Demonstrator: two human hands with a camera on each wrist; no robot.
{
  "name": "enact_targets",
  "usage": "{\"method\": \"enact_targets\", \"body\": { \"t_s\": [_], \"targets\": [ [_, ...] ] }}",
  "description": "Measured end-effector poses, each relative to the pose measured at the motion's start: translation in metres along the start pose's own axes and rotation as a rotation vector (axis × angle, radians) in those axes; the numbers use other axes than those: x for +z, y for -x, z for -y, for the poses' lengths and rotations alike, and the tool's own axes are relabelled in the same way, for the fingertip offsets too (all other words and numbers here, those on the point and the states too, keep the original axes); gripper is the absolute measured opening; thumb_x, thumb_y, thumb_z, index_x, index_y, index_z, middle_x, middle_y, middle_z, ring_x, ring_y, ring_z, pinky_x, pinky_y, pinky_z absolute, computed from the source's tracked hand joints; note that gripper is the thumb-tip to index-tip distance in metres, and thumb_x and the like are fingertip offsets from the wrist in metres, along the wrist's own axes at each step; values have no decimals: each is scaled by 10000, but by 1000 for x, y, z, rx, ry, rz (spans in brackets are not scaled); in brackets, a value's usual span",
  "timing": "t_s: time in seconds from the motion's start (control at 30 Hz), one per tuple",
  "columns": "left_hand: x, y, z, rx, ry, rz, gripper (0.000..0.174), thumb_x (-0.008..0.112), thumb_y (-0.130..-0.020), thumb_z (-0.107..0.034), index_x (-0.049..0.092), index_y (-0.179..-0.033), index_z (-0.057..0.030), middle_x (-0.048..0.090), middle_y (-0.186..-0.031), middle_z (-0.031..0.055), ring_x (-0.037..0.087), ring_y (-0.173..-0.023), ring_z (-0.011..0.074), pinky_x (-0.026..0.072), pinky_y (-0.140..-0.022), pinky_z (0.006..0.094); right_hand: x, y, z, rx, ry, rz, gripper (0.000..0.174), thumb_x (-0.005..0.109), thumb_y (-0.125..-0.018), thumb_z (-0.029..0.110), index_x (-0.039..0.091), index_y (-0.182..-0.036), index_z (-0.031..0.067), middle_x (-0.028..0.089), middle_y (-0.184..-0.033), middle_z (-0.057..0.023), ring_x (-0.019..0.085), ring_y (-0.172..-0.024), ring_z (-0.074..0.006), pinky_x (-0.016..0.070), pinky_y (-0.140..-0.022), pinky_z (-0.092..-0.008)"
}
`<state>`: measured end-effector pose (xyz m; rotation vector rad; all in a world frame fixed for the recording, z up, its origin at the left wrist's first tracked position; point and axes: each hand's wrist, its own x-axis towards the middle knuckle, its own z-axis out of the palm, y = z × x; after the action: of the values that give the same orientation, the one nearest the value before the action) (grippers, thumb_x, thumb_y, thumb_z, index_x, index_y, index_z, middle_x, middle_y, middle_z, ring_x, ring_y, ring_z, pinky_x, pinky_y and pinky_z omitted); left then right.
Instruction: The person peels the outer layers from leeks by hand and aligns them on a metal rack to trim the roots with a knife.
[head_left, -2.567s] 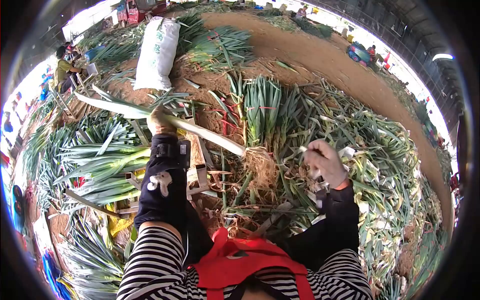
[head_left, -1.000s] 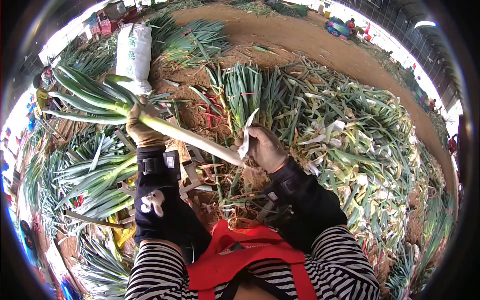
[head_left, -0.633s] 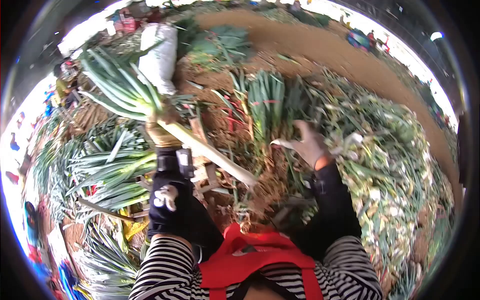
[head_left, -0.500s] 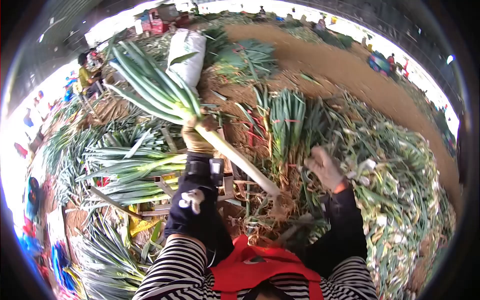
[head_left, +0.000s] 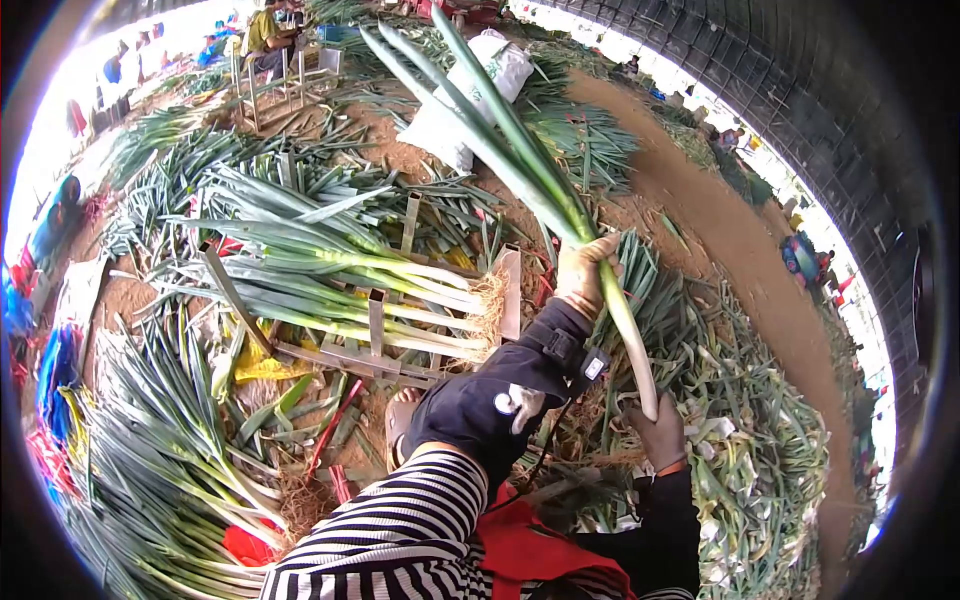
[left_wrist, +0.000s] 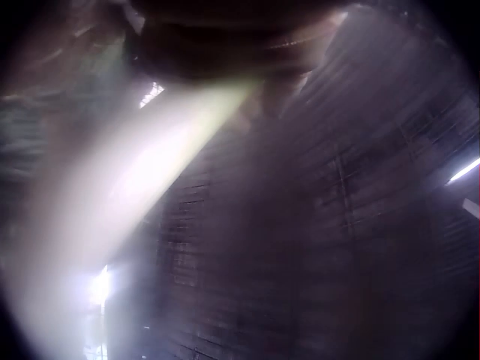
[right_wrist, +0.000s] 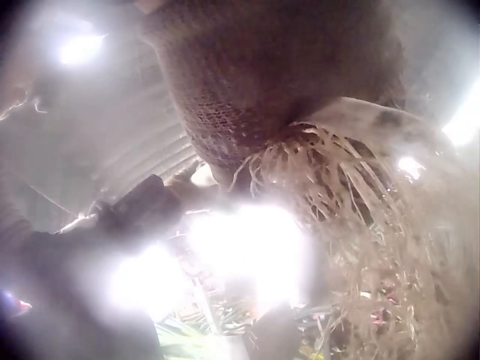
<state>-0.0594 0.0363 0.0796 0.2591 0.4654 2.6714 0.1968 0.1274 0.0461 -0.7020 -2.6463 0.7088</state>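
Note:
A long leek (head_left: 632, 350) slants from upper left to lower right, green leaves up and white stalk down. My gloved left hand (head_left: 585, 275) grips it where the leaves meet the stalk. At the stalk's lower end is my gloved right hand (head_left: 660, 435), its fingers partly behind the leek. The right wrist view has the glove (right_wrist: 270, 67) closed at the root end, with pale roots (right_wrist: 330, 172) hanging below it. Blurred in the left wrist view, the white stalk (left_wrist: 142, 165) runs out from under the left hand (left_wrist: 225, 45).
Several leeks (head_left: 400, 270) lie in a metal frame (head_left: 376, 322) at centre left, more leeks (head_left: 150, 450) at lower left. Loose leaves (head_left: 760, 450) are heaped on the right. A white sack (head_left: 510, 70) lies behind; a person (head_left: 262, 35) sits at upper left.
The head view has turned left. My left hand has swung the leek rightward and steeper. My right hand, apart from the leek half a second ago, is now at its root end.

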Motion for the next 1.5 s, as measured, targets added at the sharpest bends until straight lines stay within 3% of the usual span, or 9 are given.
{"method": "enact_targets", "body": {
  "t_s": [0.4,0.53,0.83,1.0,1.13,1.23,1.3,1.37,1.5],
  "targets": [
    [9,68,-161,511,-20,-66,337,725,-793,-85,467,-1008,-51,567,-747,45,553,-522,144,469,-460,275,63,-31,60,-197,-410,238,420,726,-816,185,523,-1133,0,536,-859,4,510,-742,-91,462,-669,-247],
    [-41,95,-275,803,-216,-151,368,753,-756,-156,505,-996,-29,577,-708,76,552,-496,174,450,-435,311,83,-30,140,-578,-506,339,650,690,-836,483,492,-1221,-2,524,-963,-16,510,-825,-90,445,-754,-218],
    [-217,310,-534,785,-863,-676,250,743,-765,-88,548,-917,-54,553,-694,28,506,-519,126,419,-429,269,103,-42,168,-502,-534,408,339,566,-962,302,549,-1124,5,565,-966,-6,532,-834,-77,438,-752,-227],
    [-427,426,-554,363,-1546,-1647,527,745,-750,-118,440,-1173,-43,628,-907,147,633,-771,264,524,-668,399,143,-52,129,-358,-510,460,245,582,-954,215,575,-1080,5,562,-938,2,514,-801,-61,439,-740,-216],
    [-526,481,-473,-171,-1501,-1795,465,748,-741,-197,451,-1065,-46,655,-951,220,635,-906,377,481,-770,481,170,-65,98,-333,-215,504,205,607,-918,155,611,-1029,-18,625,-936,-37,563,-861,-103,456,-790,-248],
    [-508,488,-426,-324,-1502,-1897,983,804,-662,-264,239,-1438,-56,616,-1126,259,597,-1072,395,475,-926,444,183,-67,62,-353,-179,551,218,641,-872,160,637,-1014,-6,666,-952,-95,616,-889,-155,471,-812,-280],
    [-520,484,-419,-344,-1550,-1934,940,791,-673,-261,256,-1415,-47,625,-1115,241,609,-1060,373,479,-921,449,201,-74,16,-399,-175,574,196,629,-861,150,657,-1014,31,678,-984,-124,656,-873,-235,491,-815,-318],
    [-668,550,-447,-570,-2066,-1591,475,611,-808,-506,689,-984,-72,685,-1010,105,637,-989,256,508,-841,362,215,-79,-8,-173,-106,720,206,614,-859,190,686,-993,51,681,-1021,-127,658,-922,-244,501,-805,-349],
    [-630,491,-488,-1018,-2459,-802,646,492,-835,-663,525,-1338,-260,597,-1245,160,471,-1232,379,247,-1123,445,193,-55,-17,-444,161,912,337,539,-907,326,650,-1030,33,662,-932,-162,636,-886,-297,491,-783,-386]
  ]
}}
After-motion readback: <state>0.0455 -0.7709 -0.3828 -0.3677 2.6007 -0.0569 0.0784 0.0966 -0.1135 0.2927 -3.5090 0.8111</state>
